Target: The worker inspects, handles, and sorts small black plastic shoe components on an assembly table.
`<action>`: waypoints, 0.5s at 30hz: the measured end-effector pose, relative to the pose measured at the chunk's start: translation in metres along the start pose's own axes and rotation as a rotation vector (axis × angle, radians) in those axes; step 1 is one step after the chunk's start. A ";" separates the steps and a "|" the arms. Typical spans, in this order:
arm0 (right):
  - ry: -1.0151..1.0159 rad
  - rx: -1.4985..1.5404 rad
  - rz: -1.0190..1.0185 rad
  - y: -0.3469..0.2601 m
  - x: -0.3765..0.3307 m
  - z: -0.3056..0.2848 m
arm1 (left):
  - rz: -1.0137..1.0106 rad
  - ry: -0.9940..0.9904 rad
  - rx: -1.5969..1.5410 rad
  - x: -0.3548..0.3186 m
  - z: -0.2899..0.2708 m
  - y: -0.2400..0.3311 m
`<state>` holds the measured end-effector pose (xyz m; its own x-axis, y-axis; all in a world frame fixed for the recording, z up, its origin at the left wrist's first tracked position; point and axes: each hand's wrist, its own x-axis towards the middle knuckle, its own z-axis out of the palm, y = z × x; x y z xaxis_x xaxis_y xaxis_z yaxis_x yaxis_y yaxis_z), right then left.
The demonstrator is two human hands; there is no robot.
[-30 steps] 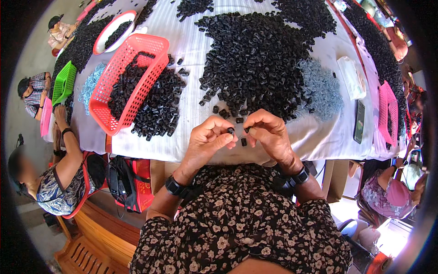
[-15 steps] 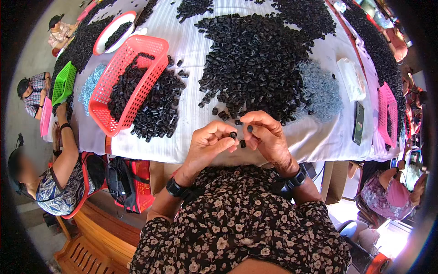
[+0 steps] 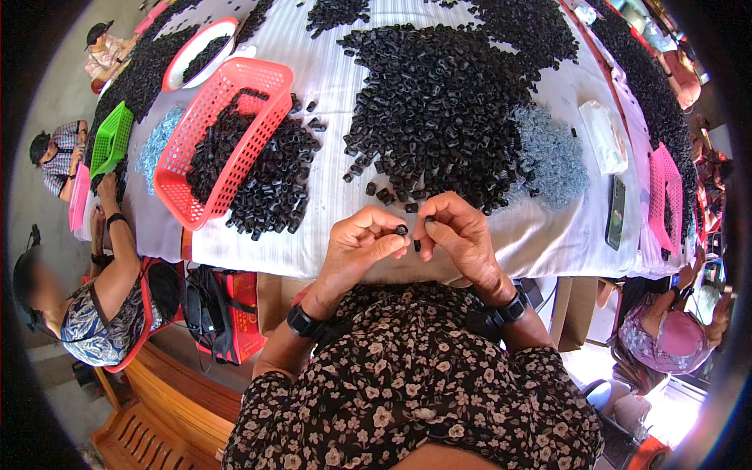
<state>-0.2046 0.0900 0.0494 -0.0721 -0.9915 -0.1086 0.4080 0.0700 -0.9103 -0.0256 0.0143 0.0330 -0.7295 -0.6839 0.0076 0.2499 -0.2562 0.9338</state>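
My left hand pinches a small black tube-shaped part between thumb and forefinger at the table's near edge. My right hand is close beside it, fingertips curled on another tiny black piece. Both hands hover over the white striped tablecloth. Just beyond them lies a big heap of black parts, with several loose ones near my fingers. I wear a dark watch on each wrist and a floral top.
A red basket with black parts tips onto another pile at left. A heap of pale springs, a folded cloth, a phone and a pink basket lie right. Other people sit around; a wooden bench stands lower left.
My hands have stayed at the table edge, with the fingers shifting slightly around the small black parts. Nothing else has moved noticeably.
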 end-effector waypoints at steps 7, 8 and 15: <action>0.021 -0.248 -0.176 0.011 0.002 -0.009 | 0.003 0.004 0.016 -0.004 0.003 0.003; 0.022 -0.234 -0.118 0.007 0.000 -0.007 | -0.001 0.006 0.017 -0.004 0.003 0.003; 0.000 -0.143 -0.053 0.001 0.001 0.000 | 0.010 0.065 -0.001 -0.004 0.008 0.004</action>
<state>-0.2045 0.0888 0.0479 -0.0902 -0.9942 -0.0592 0.2702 0.0327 -0.9622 -0.0272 0.0213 0.0396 -0.6837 -0.7297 -0.0063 0.2581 -0.2498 0.9333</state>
